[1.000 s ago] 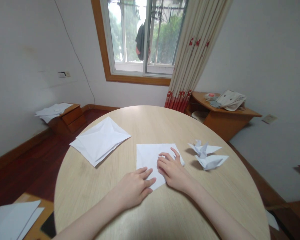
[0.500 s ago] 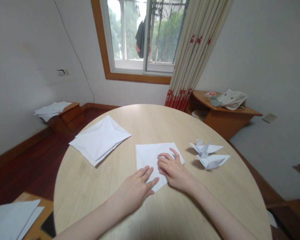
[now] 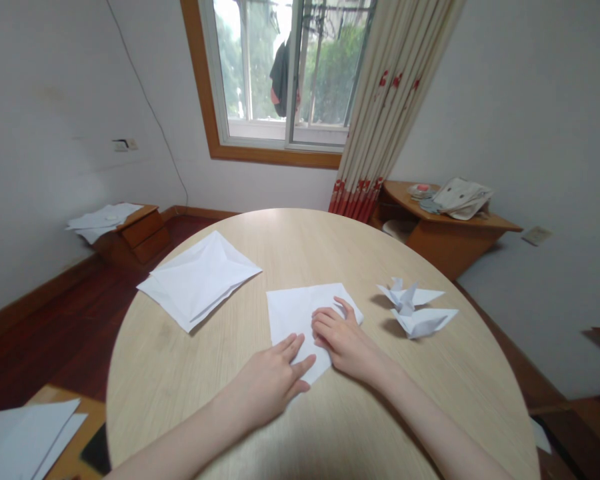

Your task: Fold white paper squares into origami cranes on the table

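here, a sheet of white paper (image 3: 293,317) lies flat near the middle of the table, one corner pointing toward the person. the right hand (image 3: 345,343) rests on its right part, fingers curled and bunched, with the outermost finger lifted slightly apart; whether they pinch the paper cannot be told. the left hand (image 3: 270,380) lies palm down with its fingers spread, the fingertips (image 3: 300,365) at or on the sheet's lower left edge, gripping nothing visible. the sheet appears light, thin and fairly soft, and would probably slide easily on the smooth top; it seems best held by pressing it flat or by taking a free corner between finger and thumb. to the right, just beyond the sheet, stand two folded paper birds (image 3: 415,313), seemingly delicate, and to the left lies a creased, folded paper square (image 3: 200,280). the round pale wood-grain table (image 3: 155,393) carries all of these. beyond its edge are a dark red wooden floor (image 3: 75,300), a low wooden cabinet (image 3: 140,240) with loose papers (image 3: 100,220) on top, and a wooden corner desk (image 3: 445,227) holding a cloth bag (image 3: 463,198). behind the table, a red-patterned curtain (image 3: 395,100) hangs beside a wood-framed window (image 3: 200,80). at lower left, a stack of white paper (image 3: 25,440) lies on a wooden surface (image 3: 67,403).
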`<state>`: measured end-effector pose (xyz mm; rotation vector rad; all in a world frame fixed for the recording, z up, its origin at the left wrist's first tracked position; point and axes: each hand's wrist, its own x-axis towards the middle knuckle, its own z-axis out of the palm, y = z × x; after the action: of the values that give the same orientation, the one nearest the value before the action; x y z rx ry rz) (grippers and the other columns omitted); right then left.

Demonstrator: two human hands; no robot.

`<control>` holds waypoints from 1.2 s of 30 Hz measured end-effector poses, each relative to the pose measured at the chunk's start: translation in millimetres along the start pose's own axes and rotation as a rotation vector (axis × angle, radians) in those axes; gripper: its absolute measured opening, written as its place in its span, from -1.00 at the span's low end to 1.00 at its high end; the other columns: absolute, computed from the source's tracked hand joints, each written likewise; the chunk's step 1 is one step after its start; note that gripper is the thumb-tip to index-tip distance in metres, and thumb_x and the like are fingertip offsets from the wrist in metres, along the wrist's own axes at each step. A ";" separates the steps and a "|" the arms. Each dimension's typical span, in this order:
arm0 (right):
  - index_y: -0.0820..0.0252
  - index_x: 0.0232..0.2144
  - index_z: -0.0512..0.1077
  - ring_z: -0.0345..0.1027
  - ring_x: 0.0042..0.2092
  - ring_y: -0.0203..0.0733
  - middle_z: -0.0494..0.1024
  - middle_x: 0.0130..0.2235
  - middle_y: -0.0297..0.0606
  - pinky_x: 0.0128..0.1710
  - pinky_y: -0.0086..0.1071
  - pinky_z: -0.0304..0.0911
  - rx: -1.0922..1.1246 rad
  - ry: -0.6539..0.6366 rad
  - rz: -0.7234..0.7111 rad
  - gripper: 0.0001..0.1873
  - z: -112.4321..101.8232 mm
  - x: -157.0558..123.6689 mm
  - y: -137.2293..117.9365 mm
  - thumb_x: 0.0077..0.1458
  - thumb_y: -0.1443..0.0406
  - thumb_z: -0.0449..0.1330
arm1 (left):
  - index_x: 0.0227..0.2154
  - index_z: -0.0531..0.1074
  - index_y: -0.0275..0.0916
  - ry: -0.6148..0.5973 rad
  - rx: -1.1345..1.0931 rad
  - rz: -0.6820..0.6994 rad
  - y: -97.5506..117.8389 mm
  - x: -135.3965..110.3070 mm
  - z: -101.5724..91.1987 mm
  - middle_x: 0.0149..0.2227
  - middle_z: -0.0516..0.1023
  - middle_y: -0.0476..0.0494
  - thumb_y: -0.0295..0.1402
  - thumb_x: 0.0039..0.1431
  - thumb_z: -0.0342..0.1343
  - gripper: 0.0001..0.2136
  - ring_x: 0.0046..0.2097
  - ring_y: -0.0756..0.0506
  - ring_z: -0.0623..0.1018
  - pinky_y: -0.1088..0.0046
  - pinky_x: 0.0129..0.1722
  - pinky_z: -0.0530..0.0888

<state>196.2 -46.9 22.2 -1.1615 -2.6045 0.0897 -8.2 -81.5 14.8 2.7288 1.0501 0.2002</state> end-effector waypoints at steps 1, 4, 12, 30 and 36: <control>0.15 -0.37 0.32 0.29 -0.01 -0.19 0.48 -0.26 -0.31 0.21 -0.04 -0.27 0.004 0.000 0.001 -0.83 -0.2 0.4 -0.2 0.13 0.50 0.03 | 0.13 0.31 -0.19 0.011 0.003 0.002 0.7 -0.2 -0.6 0.22 0.25 -0.33 -0.28 0.27 0.06 -0.62 0.23 -0.28 0.27 0.15 0.11 0.35; 0.15 -0.36 0.33 0.29 0.02 -0.18 0.50 -0.24 -0.30 0.22 -0.02 -0.27 -0.002 0.002 -0.002 -0.82 -0.3 1.1 -0.5 0.14 0.49 0.03 | 0.10 0.33 -0.19 0.047 -0.006 -0.004 2.4 -0.4 -1.8 0.19 0.30 -0.33 -0.27 0.28 0.03 -0.65 0.20 -0.28 0.32 0.16 0.09 0.36; 0.15 -0.32 0.36 0.16 0.18 -0.19 0.53 -0.16 -0.23 0.25 0.04 -0.32 0.004 0.018 -0.071 -0.80 1.8 3.2 3.8 0.18 0.48 -0.01 | 0.07 0.34 -0.18 0.004 0.030 -0.030 6.4 2.0 -11.4 0.07 0.38 -0.29 -0.27 0.30 -0.01 -0.68 0.03 -0.26 0.41 0.21 -0.09 0.46; 0.08 -0.38 0.43 -0.14 0.29 -0.04 0.37 0.12 -0.33 0.25 0.04 -0.28 -0.102 0.193 -0.176 -0.87 13.9 8.2 18.9 0.18 0.36 0.12 | 0.11 0.27 -0.22 -0.001 0.098 -0.042 6.2 5.6 -12.3 -0.03 0.38 -0.25 -0.30 0.25 0.09 -0.61 -0.06 -0.25 0.37 0.17 -0.08 0.41; 0.00 -0.01 0.37 -0.10 0.27 0.00 0.29 0.20 -0.26 0.20 0.05 -0.19 -0.186 0.244 -0.189 -0.69 19.7 9.7 19.7 0.20 0.34 0.13 | 0.13 0.25 -0.23 -0.026 0.156 -0.069 5.5 7.5 -11.7 0.02 0.36 -0.26 -0.29 0.27 0.06 -0.61 -0.03 -0.26 0.37 0.16 -0.09 0.40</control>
<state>198.6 -25.3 2.2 -0.9103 -2.5263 -0.3193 -1.5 -78.6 27.9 2.8170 1.1980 0.0742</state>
